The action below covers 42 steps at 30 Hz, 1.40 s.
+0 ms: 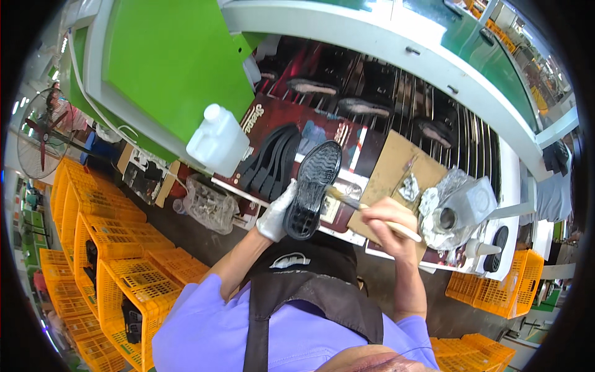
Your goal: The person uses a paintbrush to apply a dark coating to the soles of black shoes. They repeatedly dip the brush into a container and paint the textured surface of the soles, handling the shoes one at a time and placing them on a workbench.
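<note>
A black shoe sole [317,177] stands tilted up in front of me, its ridged, hollowed face showing. My left hand [277,214], in a white glove, grips it by the lower left edge. In my bare right hand [392,224] is a brush [403,230] with a pale handle. The bristle end meets or nearly meets the sole's right edge; exact contact is unclear. Just beyond my left hand, several black soles [273,158] lie close together on the table. To the right of the brush lies a brown cardboard sheet [387,177], stained and holding a crumpled scrap.
A white jug [218,141] stands at the left, beside a green panel [180,68]. Right of the cardboard are a clear container [474,201] in crumpled plastic and a small white bottle [480,249]. Shoes [365,107] rest on a roller rack behind. Orange crates [127,273] flank me.
</note>
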Tool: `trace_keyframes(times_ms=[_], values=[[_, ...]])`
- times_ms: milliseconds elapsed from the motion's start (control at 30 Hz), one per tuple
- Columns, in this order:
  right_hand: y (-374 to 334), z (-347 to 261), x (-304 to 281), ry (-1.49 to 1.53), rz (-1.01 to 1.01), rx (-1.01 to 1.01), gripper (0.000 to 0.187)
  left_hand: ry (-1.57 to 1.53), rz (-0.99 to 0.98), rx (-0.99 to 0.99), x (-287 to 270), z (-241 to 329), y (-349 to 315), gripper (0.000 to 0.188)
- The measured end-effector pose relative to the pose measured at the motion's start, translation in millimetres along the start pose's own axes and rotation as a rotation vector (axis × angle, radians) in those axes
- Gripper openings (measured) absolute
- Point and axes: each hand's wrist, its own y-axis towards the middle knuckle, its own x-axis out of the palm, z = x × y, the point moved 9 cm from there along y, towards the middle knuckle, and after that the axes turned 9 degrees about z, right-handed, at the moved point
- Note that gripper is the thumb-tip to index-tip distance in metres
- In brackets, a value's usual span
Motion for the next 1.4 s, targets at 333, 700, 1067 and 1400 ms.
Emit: trace_keyframes(times_ms=[333,700,1067,1400], values=[[-45.5,23.7,-85.0,0.223,0.537,0.137,0.021,-0.08,-0.248,0.396,216.6,231.1,43.3,0.046],[-77.1,42.2,-63.2,0.021,0.48,0.257,0.017,0.576,0.035,1.334,157.8,295.2,105.4,0.023],[-97.4,56.0,-61.6,0.005,0.476,0.385,0.017,1.978,0.711,1.312,13.2,89.1,-15.4,0.04],[-113.9,51.3,-89.4,-0.129,0.512,0.467,0.014,1.997,0.67,1.399,6.0,66.5,-13.9,0.033]])
